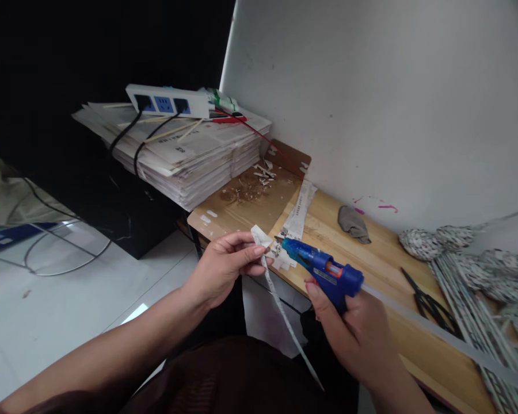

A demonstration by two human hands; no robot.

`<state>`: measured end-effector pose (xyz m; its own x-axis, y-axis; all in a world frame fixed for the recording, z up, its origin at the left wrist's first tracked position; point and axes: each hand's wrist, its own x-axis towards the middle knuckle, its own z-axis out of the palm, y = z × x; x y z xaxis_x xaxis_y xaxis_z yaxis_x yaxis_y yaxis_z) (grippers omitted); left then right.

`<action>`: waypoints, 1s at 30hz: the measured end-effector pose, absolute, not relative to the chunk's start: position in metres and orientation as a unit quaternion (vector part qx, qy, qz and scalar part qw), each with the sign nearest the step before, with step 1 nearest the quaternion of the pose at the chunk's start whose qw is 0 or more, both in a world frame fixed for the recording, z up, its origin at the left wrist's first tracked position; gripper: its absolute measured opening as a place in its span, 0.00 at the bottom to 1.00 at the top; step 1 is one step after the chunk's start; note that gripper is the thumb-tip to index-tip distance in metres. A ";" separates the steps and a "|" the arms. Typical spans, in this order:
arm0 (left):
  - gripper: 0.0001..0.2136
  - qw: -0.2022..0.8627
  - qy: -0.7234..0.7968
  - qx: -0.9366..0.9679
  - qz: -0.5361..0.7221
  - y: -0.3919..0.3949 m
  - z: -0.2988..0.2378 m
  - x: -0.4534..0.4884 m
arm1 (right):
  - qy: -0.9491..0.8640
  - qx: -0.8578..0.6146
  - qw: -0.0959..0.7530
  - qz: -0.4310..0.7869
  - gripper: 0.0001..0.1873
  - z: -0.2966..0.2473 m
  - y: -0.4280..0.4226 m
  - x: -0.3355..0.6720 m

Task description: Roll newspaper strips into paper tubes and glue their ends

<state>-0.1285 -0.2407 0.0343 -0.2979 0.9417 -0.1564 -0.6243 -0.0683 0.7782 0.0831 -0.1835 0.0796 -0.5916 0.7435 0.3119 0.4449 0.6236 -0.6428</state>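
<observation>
Between the thumb and fingers of my left hand [237,257] is a thin rolled newspaper tube [285,316]. Its upper end opens into a flat paper flap, and its lower end hangs down toward my lap. My right hand [354,328] grips a blue glue gun [328,273] by the handle. The nozzle points left, close to the paper flap; whether it touches, I cannot tell. A long translucent glue stick [435,333] sticks out of the gun's back. Newspaper strips [300,213] lie on the table behind the nozzle.
A newspaper stack [190,167] carries a power strip [168,102] with black cables. Paper scraps [265,172] litter a brown board [233,210]. A grey cloth [354,224], black scissors [429,305], several paper tubes [461,305] and braided paper rolls [421,244] lie toward the right, beside the wall.
</observation>
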 end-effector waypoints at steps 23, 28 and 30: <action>0.09 0.595 0.399 0.182 0.674 -0.267 0.040 -0.155 | -0.441 -0.474 0.250 0.720 0.16 0.023 -0.090 -0.104; 0.10 0.598 0.406 0.182 0.666 -0.263 0.038 -0.156 | -0.408 -0.427 0.250 0.767 0.08 0.023 -0.089 -0.121; 0.09 0.597 0.405 0.184 0.668 -0.261 0.037 -0.155 | -0.402 -0.410 0.256 0.777 0.09 0.023 -0.090 -0.125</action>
